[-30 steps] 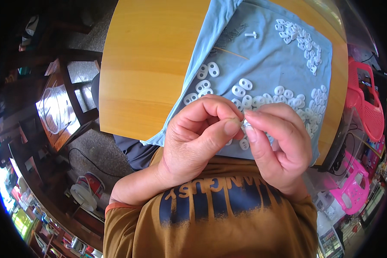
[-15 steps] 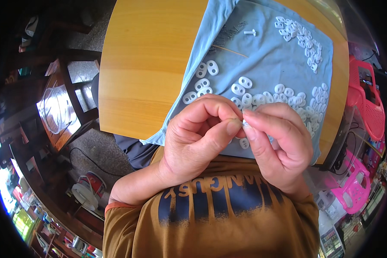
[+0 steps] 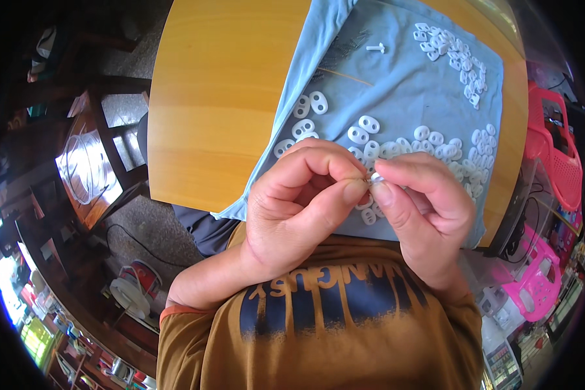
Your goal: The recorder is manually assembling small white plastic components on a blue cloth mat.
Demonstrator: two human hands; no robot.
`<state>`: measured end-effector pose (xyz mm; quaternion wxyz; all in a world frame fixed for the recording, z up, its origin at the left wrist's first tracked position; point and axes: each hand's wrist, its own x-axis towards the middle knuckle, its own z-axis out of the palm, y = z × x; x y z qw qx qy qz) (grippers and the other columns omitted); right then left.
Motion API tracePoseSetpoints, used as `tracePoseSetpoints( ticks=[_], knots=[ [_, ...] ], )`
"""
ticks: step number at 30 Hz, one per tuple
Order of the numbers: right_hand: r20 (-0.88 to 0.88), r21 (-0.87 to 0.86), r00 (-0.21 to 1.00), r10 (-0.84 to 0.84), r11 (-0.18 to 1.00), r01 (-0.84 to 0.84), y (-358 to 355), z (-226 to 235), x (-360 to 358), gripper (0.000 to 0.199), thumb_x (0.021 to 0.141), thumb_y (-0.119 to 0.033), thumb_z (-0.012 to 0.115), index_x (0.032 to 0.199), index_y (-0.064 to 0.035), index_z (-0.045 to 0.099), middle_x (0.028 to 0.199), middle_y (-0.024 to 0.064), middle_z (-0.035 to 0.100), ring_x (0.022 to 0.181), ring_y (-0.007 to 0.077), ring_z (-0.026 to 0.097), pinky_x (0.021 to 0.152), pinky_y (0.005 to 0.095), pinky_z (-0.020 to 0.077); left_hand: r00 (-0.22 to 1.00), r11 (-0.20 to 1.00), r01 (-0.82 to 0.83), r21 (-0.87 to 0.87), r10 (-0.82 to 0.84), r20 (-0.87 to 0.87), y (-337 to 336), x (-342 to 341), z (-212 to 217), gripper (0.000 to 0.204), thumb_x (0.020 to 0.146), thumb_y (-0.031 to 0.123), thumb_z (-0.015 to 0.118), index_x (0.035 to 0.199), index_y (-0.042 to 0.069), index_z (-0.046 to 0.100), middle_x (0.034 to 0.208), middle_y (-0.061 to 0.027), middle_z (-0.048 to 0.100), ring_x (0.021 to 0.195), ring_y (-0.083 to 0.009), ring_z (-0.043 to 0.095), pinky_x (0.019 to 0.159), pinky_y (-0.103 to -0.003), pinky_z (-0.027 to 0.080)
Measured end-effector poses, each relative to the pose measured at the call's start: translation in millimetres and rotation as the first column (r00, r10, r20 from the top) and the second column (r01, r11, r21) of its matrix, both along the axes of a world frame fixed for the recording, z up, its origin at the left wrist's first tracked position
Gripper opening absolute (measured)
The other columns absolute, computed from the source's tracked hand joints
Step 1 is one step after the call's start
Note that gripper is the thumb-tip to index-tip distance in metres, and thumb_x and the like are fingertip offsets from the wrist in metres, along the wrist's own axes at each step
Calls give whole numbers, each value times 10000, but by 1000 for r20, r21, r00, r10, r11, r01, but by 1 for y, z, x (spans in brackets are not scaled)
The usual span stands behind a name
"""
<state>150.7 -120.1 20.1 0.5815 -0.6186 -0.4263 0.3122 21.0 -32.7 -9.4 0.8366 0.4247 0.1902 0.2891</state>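
The right hand [image 3: 429,201] grips a small white piece [image 3: 376,177] between thumb and forefinger, above the near part of the blue cloth [image 3: 403,91]. The left hand [image 3: 299,205], toward the cloth's left edge, has its fingertips pressed together just beside the piece; fingers hide what they hold and the piece's long axis. Two-holed white ovals [image 3: 369,124] lie mid-cloth, some behind the hands; dark springs [image 3: 342,53] lie far left on it, small white parts [image 3: 442,43] far right.

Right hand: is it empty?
No, the right hand holds a small white piece pinched between its fingers.
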Motion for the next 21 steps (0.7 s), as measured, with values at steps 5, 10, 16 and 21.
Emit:
tracePoseSetpoints(
  ticks=[5,10,16,21],
  knots=[
    [-273,-46,960,-69,997,59,-2,-2,-3,180,823,61,583,1000,38,607,869,82,625,787,107,595,696,220,478,1000,1000,-5,-1,5,-8,2,-3,1,109,825,-61,555,927,-25,550,968,-85,529,816,-126,549,742,-250,463],
    [-556,-53,829,-64,998,42,-2,-1,-5,171,844,33,575,1015,40,573,908,77,618,838,100,583,742,213,470,997,987,-25,158,36,-70,-2,-4,0,183,794,-76,583,966,-22,552,1007,-100,520,884,-145,535,758,-253,456],
    [-694,-31,719,-23,1000,2,3,1,-3,113,856,-5,577,965,19,558,892,43,589,814,73,546,722,198,456,987,940,-68,335,113,-116,-1,0,6,184,769,-63,624,941,-22,572,985,-109,540,867,-155,524,747,-254,448],
    [-739,-28,674,-13,1000,-12,2,2,-3,97,861,-18,577,952,9,558,874,21,569,788,55,517,704,192,438,976,952,-90,292,143,-167,-4,2,12,159,754,-61,642,892,-11,580,910,-98,567,821,-160,525,709,-251,436]
  ],
)
